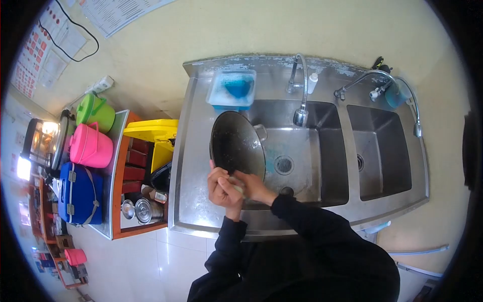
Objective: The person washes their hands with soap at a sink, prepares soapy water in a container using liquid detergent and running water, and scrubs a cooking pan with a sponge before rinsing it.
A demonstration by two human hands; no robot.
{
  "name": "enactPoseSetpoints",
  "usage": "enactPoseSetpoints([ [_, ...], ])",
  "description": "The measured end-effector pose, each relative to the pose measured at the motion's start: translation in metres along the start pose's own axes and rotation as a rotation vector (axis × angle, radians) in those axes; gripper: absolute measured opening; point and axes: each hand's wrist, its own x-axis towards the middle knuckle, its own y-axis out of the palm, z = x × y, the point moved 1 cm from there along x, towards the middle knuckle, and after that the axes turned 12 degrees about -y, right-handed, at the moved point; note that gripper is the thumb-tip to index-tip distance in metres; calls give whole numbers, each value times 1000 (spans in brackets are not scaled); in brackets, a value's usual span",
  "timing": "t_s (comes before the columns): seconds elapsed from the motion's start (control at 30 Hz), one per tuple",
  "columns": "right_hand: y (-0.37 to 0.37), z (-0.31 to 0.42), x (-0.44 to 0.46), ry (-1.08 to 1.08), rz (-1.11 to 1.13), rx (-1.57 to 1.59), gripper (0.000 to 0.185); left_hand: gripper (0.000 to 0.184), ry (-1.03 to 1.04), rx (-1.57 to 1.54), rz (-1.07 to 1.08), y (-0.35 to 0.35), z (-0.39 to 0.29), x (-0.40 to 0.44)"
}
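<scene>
A dark, round wok (234, 143) with a loop handle (260, 132) leans tilted over the left edge of the large sink basin. At its near rim, my left hand (224, 189) is closed, fingers curled, one fingertip against the rim. My right hand (254, 187) is right beside it, fingers bent and partly hidden behind the left hand. Between the two hands shows a small pale thing (237, 187) whose kind I cannot make out. Beyond the wok stands a clear plastic tub (216, 90) with suds and a blue item (239, 88) inside.
The large steel basin (302, 161) has a spring-hose faucet (300, 118); a smaller basin (380, 151) lies right. A white bottle (312, 83) stands behind. On the left, a shelf (118, 201) carries green (95, 113) and pink buckets (91, 146) and a blue cooler (78, 194).
</scene>
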Motion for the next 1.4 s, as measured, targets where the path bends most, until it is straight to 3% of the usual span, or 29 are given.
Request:
enactPoseSetpoints([
  [0.03,7,-40,-14,157,109,-91,29,27,5,-9,-25,0,0,1],
  [0.13,26,-39,-3,87,-9,0,33,27,96,27,168,8,3,-14],
  [0.17,30,-34,8,-78,-214,255,35,22,105,33,204,9,3,-17],
  [0.27,19,-15,25,-149,-322,473,32,22,98,79,151,7,4,-14],
  [0.37,9,-33,-8,220,-3,-107,27,25,62,37,67,6,2,-1],
  [0.47,15,-32,2,267,21,-103,23,22,71,67,182,8,5,-12],
  [0.6,2,6,53,118,-480,438,19,21,72,87,253,0,14,-17],
  [0.67,11,0,30,30,-328,204,20,21,64,79,207,1,12,-8],
  [0.77,13,-50,-12,274,74,-160,26,22,20,78,159,-1,7,1],
  [0.87,25,-33,5,127,-105,81,25,23,93,55,250,9,9,-19],
  [0.9,32,-25,18,88,-386,343,22,23,117,66,250,8,9,-20],
  [1.0,18,2,38,163,-363,575,19,24,57,135,161,-1,11,-10],
  [1.03,29,-4,27,58,-371,441,21,25,41,121,91,3,7,-4],
  [1.13,16,-58,-8,152,-109,-122,26,31,-48,67,6,-13,4,10],
  [1.23,14,-70,0,292,-178,-400,25,28,2,114,35,-12,1,-3],
  [1.33,49,-27,13,311,-270,34,22,25,49,82,87,-3,5,-7],
  [1.4,32,7,36,129,-443,460,23,28,85,102,165,-4,6,-9],
])
